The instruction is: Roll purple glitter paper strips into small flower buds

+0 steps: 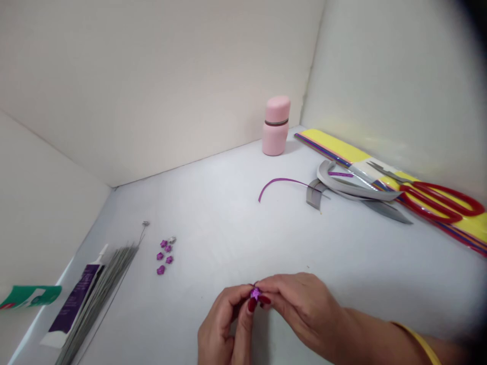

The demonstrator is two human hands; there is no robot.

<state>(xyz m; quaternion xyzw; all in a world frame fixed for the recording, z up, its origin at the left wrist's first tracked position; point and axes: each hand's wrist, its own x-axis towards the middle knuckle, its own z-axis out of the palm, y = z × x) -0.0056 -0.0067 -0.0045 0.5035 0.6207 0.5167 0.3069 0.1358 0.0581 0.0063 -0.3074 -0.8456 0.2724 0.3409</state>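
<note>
A small purple paper star (255, 293) is pinched between the fingertips of both hands, low in the middle of the head view. My left hand (227, 322) grips it from the left, its thumb in front. From the right, my right hand (304, 306) closes thumb and forefinger on the same star. The fingers cover much of its edges. On the table to the left of my hands lie several more purple stars (161, 269), with a silver star (172, 240) beside them.
Left: a purple glue tube (72, 299), a bundle of grey wires (102, 299) and a green packet (34, 296). Back: a pink flask (276, 126). Right: grey paper strips (357, 191), a purple strip (281, 179), and red-handled scissors (437, 200) on a yellow paper pack (335, 143). Walls enclose the table (213, 218).
</note>
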